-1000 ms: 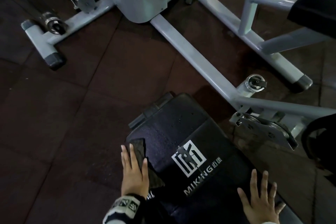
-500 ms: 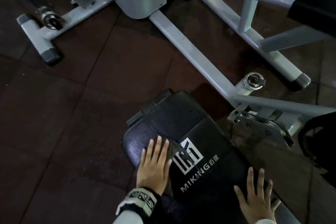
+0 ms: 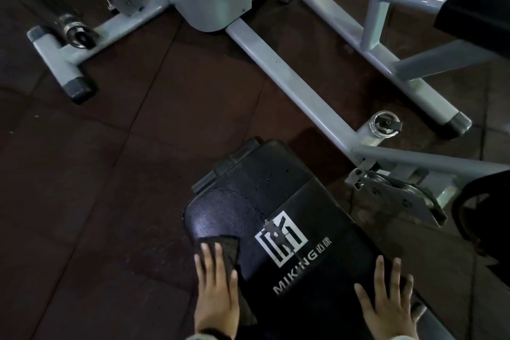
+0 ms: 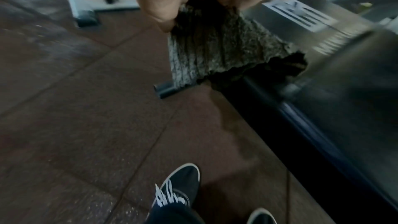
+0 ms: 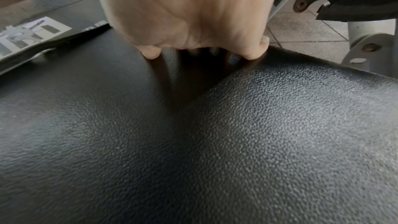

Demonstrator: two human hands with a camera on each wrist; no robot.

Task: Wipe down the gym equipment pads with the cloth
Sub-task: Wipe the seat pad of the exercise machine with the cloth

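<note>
While the left hand (image 3: 216, 288) presses the dark cloth (image 3: 230, 251) flat, fingers straight, at the lower-centre pad (image 3: 276, 201) edge, the right hand (image 3: 386, 303) braces with splayed fingers; firm, overlapping strokes would best cover the whole pad.

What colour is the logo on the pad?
White logo on the black pad; clearest in the head view.

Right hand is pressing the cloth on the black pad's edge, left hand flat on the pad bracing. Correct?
Hands are swapped. In the head view the left hand presses the cloth on the black pad's edge; the left wrist view shows the cloth under its fingers. The right hand lies flat on the pad with no cloth, as the right wrist view confirms.
</note>
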